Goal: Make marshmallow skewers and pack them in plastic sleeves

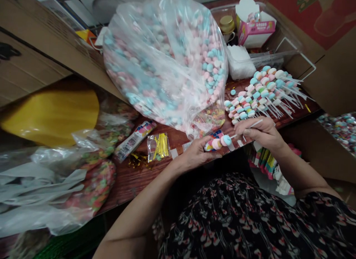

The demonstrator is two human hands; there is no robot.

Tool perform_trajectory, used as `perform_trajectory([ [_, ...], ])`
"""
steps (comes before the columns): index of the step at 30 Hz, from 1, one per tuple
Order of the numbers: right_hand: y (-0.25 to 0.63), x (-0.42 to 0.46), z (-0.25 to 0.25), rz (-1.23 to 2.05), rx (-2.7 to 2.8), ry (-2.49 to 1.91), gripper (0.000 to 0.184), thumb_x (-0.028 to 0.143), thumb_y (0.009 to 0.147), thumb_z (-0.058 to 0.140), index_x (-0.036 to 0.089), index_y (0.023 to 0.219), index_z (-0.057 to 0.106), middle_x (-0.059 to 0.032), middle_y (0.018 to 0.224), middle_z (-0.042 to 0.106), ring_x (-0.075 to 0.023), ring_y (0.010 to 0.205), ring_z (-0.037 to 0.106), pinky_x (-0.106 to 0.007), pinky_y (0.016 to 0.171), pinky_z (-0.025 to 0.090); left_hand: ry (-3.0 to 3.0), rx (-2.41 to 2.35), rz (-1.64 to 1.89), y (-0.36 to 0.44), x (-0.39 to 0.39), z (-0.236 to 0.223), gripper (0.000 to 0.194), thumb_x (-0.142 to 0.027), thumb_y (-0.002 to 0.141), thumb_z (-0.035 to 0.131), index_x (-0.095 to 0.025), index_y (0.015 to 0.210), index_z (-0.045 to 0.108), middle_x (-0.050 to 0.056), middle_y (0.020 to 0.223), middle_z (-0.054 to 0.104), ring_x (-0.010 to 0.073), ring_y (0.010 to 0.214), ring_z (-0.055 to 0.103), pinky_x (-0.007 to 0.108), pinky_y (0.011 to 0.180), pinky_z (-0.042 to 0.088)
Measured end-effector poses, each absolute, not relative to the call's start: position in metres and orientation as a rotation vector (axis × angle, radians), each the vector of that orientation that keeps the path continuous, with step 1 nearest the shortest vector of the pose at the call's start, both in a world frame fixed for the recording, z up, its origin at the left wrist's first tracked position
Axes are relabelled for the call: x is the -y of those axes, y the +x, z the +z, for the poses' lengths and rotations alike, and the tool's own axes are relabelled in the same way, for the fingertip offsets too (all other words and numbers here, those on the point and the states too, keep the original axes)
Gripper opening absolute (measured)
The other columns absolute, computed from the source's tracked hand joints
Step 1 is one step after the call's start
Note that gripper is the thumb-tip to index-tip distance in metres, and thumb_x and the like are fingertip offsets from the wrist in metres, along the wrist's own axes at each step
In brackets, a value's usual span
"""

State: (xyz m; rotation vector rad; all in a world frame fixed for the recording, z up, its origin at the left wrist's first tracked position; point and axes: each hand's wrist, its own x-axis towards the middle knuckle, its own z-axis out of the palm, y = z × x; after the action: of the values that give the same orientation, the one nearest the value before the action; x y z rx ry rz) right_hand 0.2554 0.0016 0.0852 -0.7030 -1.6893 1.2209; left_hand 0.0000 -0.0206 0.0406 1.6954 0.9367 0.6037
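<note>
My left hand (196, 155) is closed around a candy skewer (216, 143) of pink, white and blue marshmallow pieces, near the table's front edge. A white stick comes out of its blue end toward the right. My right hand (260, 132) pinches that white stick (254, 124) between thumb and fingers. Just beyond the right hand lies a pile of finished-looking candy skewers (260, 90), their white sticks pointing right and toward me. Behind my left hand rests the gathered neck of a large clear bag of marshmallows (167, 62).
Gold twist ties (160, 146) and a printed wrapper packet (135, 140) lie left of my hands. Bags of coloured candy (94, 188) fill the far left. At the back right stands a clear plastic bin (289, 32) holding a pink box (256, 30). Cardboard boxes (325, 77) flank the table.
</note>
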Motion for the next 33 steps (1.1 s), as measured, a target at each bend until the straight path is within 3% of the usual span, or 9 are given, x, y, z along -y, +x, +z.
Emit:
perform_trajectory([
  [4, 0.248, 0.007, 0.086, 1.22, 1.555, -0.813, 0.016, 0.031, 0.089, 0.064, 0.021, 0.084, 0.075, -0.001, 0.075, 0.074, -0.0136, 0.066, 0.069, -0.024, 0.062, 0.056, 1.835, -1.058, 0.625, 0.001, 0.016, 0.038, 0.029, -0.038, 0.074, 0.077, -0.016, 0.088, 0.063, -0.001, 0.077, 0.061, 0.0135, 0.07, 0.055, 0.022, 0.062, 0.044],
  [11, 0.24, 0.019, 0.098, 0.906, 1.62, -0.911, 0.014, 0.023, 0.091, 0.061, 0.021, 0.085, 0.074, 0.0005, 0.072, 0.073, -0.011, 0.065, 0.068, -0.021, 0.064, 0.055, 1.966, -1.29, 0.743, -0.004, 0.014, 0.042, 0.031, -0.04, 0.074, 0.075, -0.015, 0.085, 0.061, -0.004, 0.071, 0.059, 0.0099, 0.065, 0.051, 0.02, 0.061, 0.038],
  [18, 0.234, 0.011, 0.082, 0.946, 1.741, -0.597, 0.012, 0.02, 0.09, 0.061, 0.022, 0.093, 0.073, -0.0026, 0.084, 0.074, -0.016, 0.081, 0.069, -0.033, 0.081, 0.056, 1.901, -1.204, 0.619, -0.005, 0.016, 0.044, 0.036, -0.042, 0.068, 0.081, -0.014, 0.081, 0.062, -0.004, 0.071, 0.057, 0.0109, 0.066, 0.05, 0.02, 0.061, 0.037],
  [21, 0.237, 0.0, 0.083, 0.923, 1.86, -0.495, 0.013, 0.018, 0.09, 0.061, 0.022, 0.095, 0.072, -0.0022, 0.083, 0.072, -0.0154, 0.08, 0.067, -0.037, 0.088, 0.053, 1.737, -1.013, 0.492, -0.007, 0.016, 0.053, 0.042, -0.039, 0.065, 0.083, -0.014, 0.093, 0.066, -0.002, 0.081, 0.061, 0.0139, 0.077, 0.054, 0.022, 0.071, 0.043],
  [24, 0.242, -0.011, 0.093, 0.969, 2.006, -0.411, 0.012, 0.017, 0.091, 0.06, 0.021, 0.095, 0.071, -0.0019, 0.08, 0.071, -0.014, 0.078, 0.066, -0.035, 0.087, 0.052, 1.549, -0.821, 0.389, -0.011, 0.015, 0.062, 0.055, -0.034, 0.062, 0.086, -0.016, 0.109, 0.066, 0.0, 0.099, 0.065, 0.0183, 0.095, 0.057, 0.028, 0.09, 0.044],
  [26, 0.245, -0.017, 0.101, 1.015, 2.076, -0.369, 0.012, 0.018, 0.092, 0.06, 0.02, 0.096, 0.071, -0.0026, 0.082, 0.072, -0.014, 0.079, 0.066, -0.034, 0.085, 0.051, 1.451, -0.758, 0.346, -0.013, 0.014, 0.064, 0.056, -0.032, 0.062, 0.085, -0.016, 0.111, 0.066, 0.0, 0.099, 0.065, 0.0191, 0.098, 0.057, 0.03, 0.095, 0.043],
  [33, 0.252, -0.023, 0.111, 0.985, 2.177, -0.348, 0.017, 0.022, 0.095, 0.055, 0.021, 0.1, 0.071, -0.0043, 0.088, 0.073, -0.0152, 0.086, 0.066, -0.034, 0.088, 0.048, 1.348, -0.9, 0.4, -0.018, 0.015, 0.046, 0.048, -0.035, 0.061, 0.084, -0.014, 0.099, 0.065, -0.002, 0.081, 0.059, 0.0141, 0.078, 0.054, 0.024, 0.073, 0.045],
])
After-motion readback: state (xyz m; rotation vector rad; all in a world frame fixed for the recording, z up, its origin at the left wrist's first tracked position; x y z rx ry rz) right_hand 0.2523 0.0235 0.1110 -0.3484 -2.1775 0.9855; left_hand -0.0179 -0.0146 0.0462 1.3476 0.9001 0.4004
